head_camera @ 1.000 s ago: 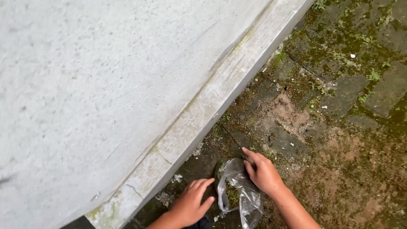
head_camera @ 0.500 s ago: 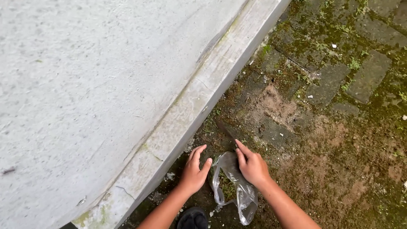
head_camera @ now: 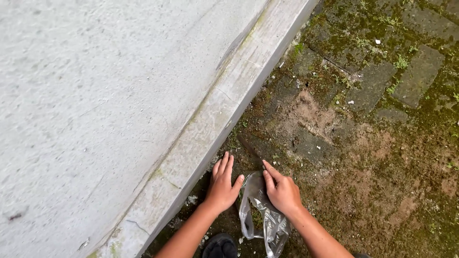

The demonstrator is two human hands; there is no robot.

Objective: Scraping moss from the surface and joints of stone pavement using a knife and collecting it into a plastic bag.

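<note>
On the mossy paving (head_camera: 382, 143) beside the concrete kerb (head_camera: 224, 114), your left hand (head_camera: 222, 184) lies open and flat while your right hand (head_camera: 283, 191) pinches the clear plastic bag (head_camera: 263, 215) between them; it looks flimsy, light and slippery, so grip its rim.

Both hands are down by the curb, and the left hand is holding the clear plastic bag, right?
Not quite: the head view shows the right hand on the clear plastic bag. The left hand lies flat on the ground beside it, by the curb.
</note>
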